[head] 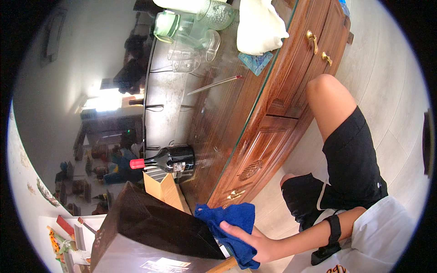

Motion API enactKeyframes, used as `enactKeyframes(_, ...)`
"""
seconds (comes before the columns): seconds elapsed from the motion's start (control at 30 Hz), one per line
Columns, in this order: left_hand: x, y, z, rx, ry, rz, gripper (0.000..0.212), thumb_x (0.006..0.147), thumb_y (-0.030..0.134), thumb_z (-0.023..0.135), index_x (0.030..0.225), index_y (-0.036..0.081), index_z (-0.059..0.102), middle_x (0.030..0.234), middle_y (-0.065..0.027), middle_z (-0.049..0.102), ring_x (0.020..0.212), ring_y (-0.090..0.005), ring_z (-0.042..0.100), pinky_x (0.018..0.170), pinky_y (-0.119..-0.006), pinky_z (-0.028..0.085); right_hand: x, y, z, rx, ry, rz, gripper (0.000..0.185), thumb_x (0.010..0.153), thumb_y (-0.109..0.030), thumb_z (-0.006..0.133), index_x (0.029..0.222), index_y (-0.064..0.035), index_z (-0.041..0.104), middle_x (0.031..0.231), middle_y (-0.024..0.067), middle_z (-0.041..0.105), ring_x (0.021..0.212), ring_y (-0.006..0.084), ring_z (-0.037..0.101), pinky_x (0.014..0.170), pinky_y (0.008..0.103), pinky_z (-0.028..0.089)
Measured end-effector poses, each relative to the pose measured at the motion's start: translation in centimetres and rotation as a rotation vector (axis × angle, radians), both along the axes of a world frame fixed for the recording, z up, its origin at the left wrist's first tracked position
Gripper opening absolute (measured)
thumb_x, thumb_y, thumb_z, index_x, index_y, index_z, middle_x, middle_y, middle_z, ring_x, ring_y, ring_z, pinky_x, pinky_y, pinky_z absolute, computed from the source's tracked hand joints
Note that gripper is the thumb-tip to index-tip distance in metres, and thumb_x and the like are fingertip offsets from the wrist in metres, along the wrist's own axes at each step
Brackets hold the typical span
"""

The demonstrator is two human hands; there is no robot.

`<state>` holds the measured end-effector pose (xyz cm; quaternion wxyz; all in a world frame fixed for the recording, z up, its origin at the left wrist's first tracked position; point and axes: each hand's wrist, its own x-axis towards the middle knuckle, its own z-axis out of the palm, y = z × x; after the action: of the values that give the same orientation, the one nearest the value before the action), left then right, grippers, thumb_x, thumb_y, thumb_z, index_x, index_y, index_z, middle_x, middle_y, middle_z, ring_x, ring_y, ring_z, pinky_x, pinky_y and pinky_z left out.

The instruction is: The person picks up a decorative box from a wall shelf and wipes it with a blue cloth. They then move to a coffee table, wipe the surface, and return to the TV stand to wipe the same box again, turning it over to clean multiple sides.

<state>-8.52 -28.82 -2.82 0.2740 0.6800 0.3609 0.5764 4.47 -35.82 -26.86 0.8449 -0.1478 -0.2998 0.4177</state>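
My right hand (261, 245) grips a crumpled blue cloth (235, 218), with the thumb on its near side and the fingers partly hidden behind it. The cloth hangs against the open edge of a large dark bag or box (160, 218), whose inside shows. My left hand is out of view. Beyond the bag stand a light wooden box-like holder (167, 187) and a dark glass bottle (179, 158) with a red-sealed neck. Farther along the glass top lies a thin pale stick (215, 84) with a red end.
A brown wooden cabinet (269, 136) with brass handles borders the floor. On it stand a green-lidded pitcher (186, 27) and clear glass mugs (184, 56), near a white cloth (259, 27) and a blue packet (256, 62). A large television (78, 102) stands behind. My bent knees are beside the cabinet.
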Motion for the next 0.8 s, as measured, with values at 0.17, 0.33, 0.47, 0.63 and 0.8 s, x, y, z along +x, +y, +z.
enactKeyframes(0.17, 0.0, 0.7, -0.1, -0.004, 0.033, -0.014, 0.085, 0.067, 0.034, 0.078, 0.137, -0.002, 0.046, 0.119, -0.0224, 0.061, 0.103, -0.0319, 0.065, 0.085, -0.042, 0.055, 2.3, 2.9, 4.1, -0.217, 0.324, 0.348, 0.039, 0.104, -0.045, 0.05, 0.09, -0.008, 0.05, 0.077, -0.0003, 0.047, 0.075, 0.0139, 0.045, 0.07, 0.0323, 0.04)
enactKeyframes(0.33, -0.8, 0.2, -0.3, 0.009, 0.049, -0.005, 0.086, 0.068, 0.034, 0.079, 0.139, -0.002, 0.044, 0.121, -0.0234, 0.06, 0.104, -0.0321, 0.065, 0.087, -0.042, 0.054, 1.7, 6.8, 3.3, -0.261, 0.238, 0.498, 0.052, 0.103, -0.054, 0.045, 0.076, -0.0099, 0.047, 0.065, -0.0011, 0.044, 0.065, 0.0141, 0.044, 0.061, 0.0343, 0.039)
enactKeyframes(0.47, -1.4, -0.3, -0.5, 0.032, 0.066, -0.01, 0.087, 0.069, 0.033, 0.08, 0.14, -0.002, 0.043, 0.122, -0.0242, 0.06, 0.106, -0.0323, 0.064, 0.088, -0.043, 0.053, 4.3, 7.0, 4.5, -0.165, 0.37, 0.713, 0.066, 0.105, -0.059, 0.033, 0.118, -0.003, 0.064, 0.109, 0.0073, 0.068, 0.094, 0.0147, 0.062, 0.083, 0.0315, 0.052)
enactKeyframes(0.63, -2.7, -0.6, -1.6, 0.063, 0.099, 0.01, 0.088, 0.07, 0.033, 0.081, 0.141, -0.001, 0.042, 0.124, -0.0252, 0.059, 0.107, -0.0326, 0.064, 0.09, -0.043, 0.053, 8.2, 6.4, 4.7, -0.246, 0.489, 0.858, 0.072, 0.103, -0.062, 0.031, 0.135, -0.0038, 0.057, 0.13, 0.0126, 0.063, 0.113, 0.0216, 0.063, 0.099, 0.0339, 0.051)
enactKeyframes(0.8, -3.8, -1.4, -2.7, 0.114, 0.167, 0.026, 0.089, 0.071, 0.032, 0.082, 0.143, -0.001, 0.041, 0.126, -0.0262, 0.058, 0.109, -0.0328, 0.064, 0.092, -0.044, 0.052, 10.4, 5.5, 3.8, -0.103, 0.21, 0.539, 0.075, 0.102, -0.063, 0.032, 0.151, -0.0057, 0.04, 0.145, 0.0093, 0.049, 0.129, 0.0219, 0.049, 0.112, 0.0372, 0.038)
